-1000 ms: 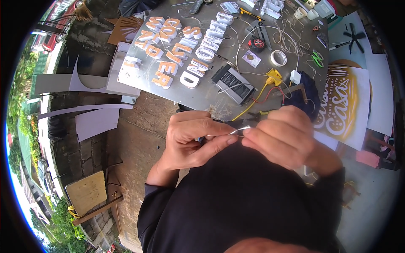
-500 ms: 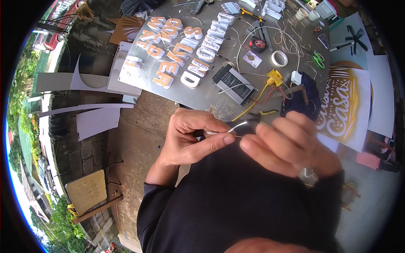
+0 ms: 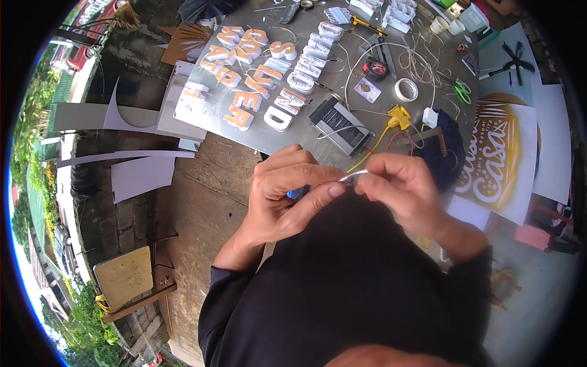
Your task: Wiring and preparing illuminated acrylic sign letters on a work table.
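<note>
- Head view: a thin, pale strip (image 3: 361,173) spans the short gap between the two hands' fingertips, above the person's dark shirt (image 3: 342,275) and just short of the grey table (image 3: 260,137).
- For good handling, I judge that both pinches should sit close to the worked spot, the left steadying while the right guides with light, even pressure; a hard tug could kink or snap something so slender.
- Bracing the forearms against the body would probably calm any shake.
- The left hand (image 3: 269,196) pinches the strip between thumb and forefinger, the tips nearly meeting; its other fingers curl inward. Something blue (image 3: 298,193) shows inside that curl; whether it is gripped, I cannot tell.
- The right hand (image 3: 403,189) grasps the strip's other side, thumb against forefinger, with no visible space between them.
- Whether further strands lie inside the pinches is hidden.
</note>
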Available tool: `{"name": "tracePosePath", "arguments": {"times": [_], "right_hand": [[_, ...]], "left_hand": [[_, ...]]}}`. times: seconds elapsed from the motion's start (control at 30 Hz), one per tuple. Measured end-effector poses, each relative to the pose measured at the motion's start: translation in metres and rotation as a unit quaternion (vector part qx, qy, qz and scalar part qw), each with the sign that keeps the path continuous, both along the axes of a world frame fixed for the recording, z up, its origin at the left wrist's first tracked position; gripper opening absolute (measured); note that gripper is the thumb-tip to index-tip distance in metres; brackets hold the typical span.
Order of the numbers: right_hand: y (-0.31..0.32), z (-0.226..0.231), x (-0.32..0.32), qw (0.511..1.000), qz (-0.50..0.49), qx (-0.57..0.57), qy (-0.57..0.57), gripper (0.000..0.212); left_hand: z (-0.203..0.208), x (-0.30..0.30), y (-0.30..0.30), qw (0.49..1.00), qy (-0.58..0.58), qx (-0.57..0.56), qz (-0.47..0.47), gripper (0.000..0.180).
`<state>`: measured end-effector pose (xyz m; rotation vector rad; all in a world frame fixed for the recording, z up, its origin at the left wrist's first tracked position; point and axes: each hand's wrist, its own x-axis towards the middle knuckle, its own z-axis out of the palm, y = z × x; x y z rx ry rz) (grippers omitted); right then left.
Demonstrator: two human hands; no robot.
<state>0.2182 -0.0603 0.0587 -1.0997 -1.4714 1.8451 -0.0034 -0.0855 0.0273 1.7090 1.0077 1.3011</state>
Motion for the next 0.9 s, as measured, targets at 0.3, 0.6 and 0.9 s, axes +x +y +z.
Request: {"name": "tracePosePath", "arguments": {"times": [0.3, 0.6, 0.9], "right_hand": [[0.001, -0.013, 0.02, 0.994, 0.065, 0.071, -0.059, 0.017], [0.022, 0.015, 0.02, 0.709, 0.038, 0.694, -0.122, 0.036], [0.02, 0.016, 0.017, 0.671, 0.098, 0.724, -0.123, 0.023]], "left_hand": [[-0.001, 0.004, 0.001, 0.988, -0.088, -0.116, -0.044, 0.016], [0.013, -0.007, 0.008, 0.98, -0.022, -0.118, -0.159, 0.012], [0.015, -0.004, 0.009, 0.975, -0.008, -0.112, -0.192, 0.009]]}}
